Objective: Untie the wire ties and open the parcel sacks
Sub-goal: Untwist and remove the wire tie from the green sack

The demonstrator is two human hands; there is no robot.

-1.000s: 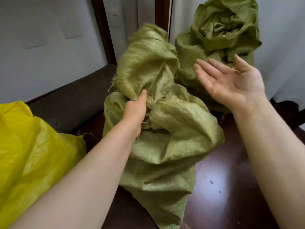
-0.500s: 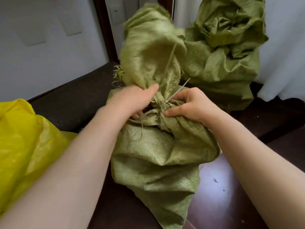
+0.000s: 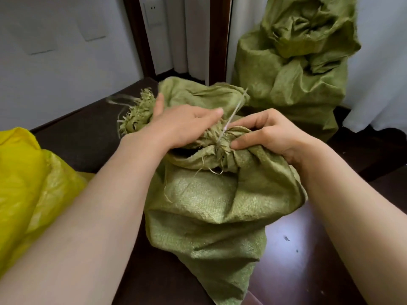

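right now the near green sack [image 3: 211, 205] sits on the dark wooden surface [image 3: 297, 260] in front of the person, between their two forearms, its neck bunched tight just above the middle. a pale wire tie [image 3: 229, 124] is cinched around that neck, and one thin end of it sticks up and away at a slant; it is blurred toward the tip. the loose top of the sack is folded over away from the person, with a frayed fringe of woven strands poking out on the left side.

the left hand [image 3: 182, 124] lies over the gathered top, fingers mostly stretched out and pressing the cloth down, thumb lifted; whether it pinches anything underneath i cannot tell. the right hand [image 3: 271, 133] is curled, its fingertips pressed into the bunched neck right beside the tie, gripping the cloth there. the two hands are close, the wire end rising between them.

behind and to the right stands a second green sack [image 3: 297, 69], upright against a white curtain [image 3: 378, 62], its top crumpled inward. at the left edge a yellow sack [image 3: 28, 183] slumps on the same surface, well apart from the hands. a pale wall [image 3: 55, 51] and a dark door frame [image 3: 136, 34] are at the back.
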